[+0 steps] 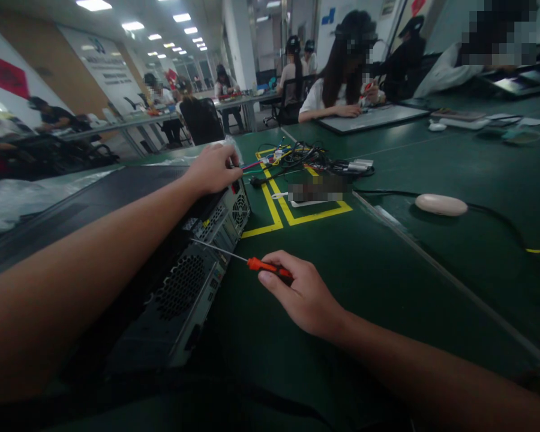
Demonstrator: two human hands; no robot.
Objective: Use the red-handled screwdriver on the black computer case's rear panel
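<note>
A black desktop computer case lies on the green table at the left, its metal rear panel with fan grilles and ports turned toward the right. My left hand bears on the case's far top corner, fingers bent and closed over the edge; what lies under the fingertips is hidden. My right hand is closed around the red and black handle of a screwdriver. The thin shaft points left, and its tip meets or overlaps the upper edge of the rear panel; actual contact is unclear.
Beyond the case lies a tangle of black cables near yellow tape lines. A pale oval cable piece sits to the right. Clear plastic wrap covers the left side. Across the table a person works at a flat panel.
</note>
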